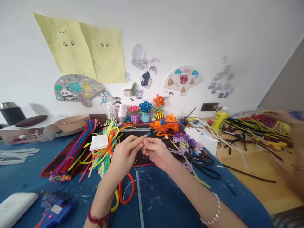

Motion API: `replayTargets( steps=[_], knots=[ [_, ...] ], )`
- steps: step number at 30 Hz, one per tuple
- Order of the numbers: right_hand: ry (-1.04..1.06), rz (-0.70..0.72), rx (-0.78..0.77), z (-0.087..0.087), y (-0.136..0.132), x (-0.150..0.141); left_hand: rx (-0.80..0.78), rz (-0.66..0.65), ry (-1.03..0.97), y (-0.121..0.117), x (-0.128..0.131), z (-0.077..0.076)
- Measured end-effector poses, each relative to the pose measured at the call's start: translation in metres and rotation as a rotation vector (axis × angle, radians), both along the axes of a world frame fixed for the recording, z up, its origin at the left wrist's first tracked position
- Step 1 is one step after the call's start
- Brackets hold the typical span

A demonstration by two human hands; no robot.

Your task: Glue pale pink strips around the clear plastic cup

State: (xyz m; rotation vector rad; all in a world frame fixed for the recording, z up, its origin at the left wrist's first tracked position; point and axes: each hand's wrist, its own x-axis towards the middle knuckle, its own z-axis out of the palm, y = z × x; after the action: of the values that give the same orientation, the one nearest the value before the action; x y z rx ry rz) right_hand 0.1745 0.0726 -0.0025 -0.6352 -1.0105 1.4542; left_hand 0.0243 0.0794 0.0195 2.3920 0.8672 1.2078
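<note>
My left hand (128,153) and my right hand (158,152) meet fingertip to fingertip above the middle of the table. Both are closed in a pinch around a short blue piece (148,134), perhaps pipe cleaner; only its tip shows past my fingers. Just behind my hands lies a pile of orange pipe-cleaner shapes (165,127). Purple pipe-cleaner flowers (182,142) are to the right of my right hand. Left of my left hand is a heap of bright pipe cleaners (108,142) with a white square (98,142) on top.
A blue glue gun (57,210) with a lit red light lies front left, beside a white case (17,205). A glue stick (139,199) lies below my hands. Small potted flowers (145,112) and a yellow bottle (220,118) stand at the back. Another person's hand (282,116) is at right.
</note>
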Motion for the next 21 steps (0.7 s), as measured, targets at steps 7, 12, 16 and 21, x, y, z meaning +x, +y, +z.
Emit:
replayTargets(
  steps=[7, 12, 16, 21],
  knots=[
    [-0.654, -0.154, 0.212, 0.026, -0.022, 0.037, -0.252, 0.137, -0.150, 0.006, -0.007, -0.002],
    [-1.319, -0.096, 0.352, 0.008, -0.055, 0.046, -0.195, 0.121, -0.024, 0.015, 0.001, -0.006],
    [-1.388, -0.121, 0.363, -0.010, -0.065, 0.046, -0.129, -0.030, 0.173, 0.021, 0.020, -0.001],
    [-1.031, -0.468, 0.329, 0.004, -0.050, 0.070, -0.047, -0.158, 0.357, 0.025, 0.035, -0.001]
  ],
)
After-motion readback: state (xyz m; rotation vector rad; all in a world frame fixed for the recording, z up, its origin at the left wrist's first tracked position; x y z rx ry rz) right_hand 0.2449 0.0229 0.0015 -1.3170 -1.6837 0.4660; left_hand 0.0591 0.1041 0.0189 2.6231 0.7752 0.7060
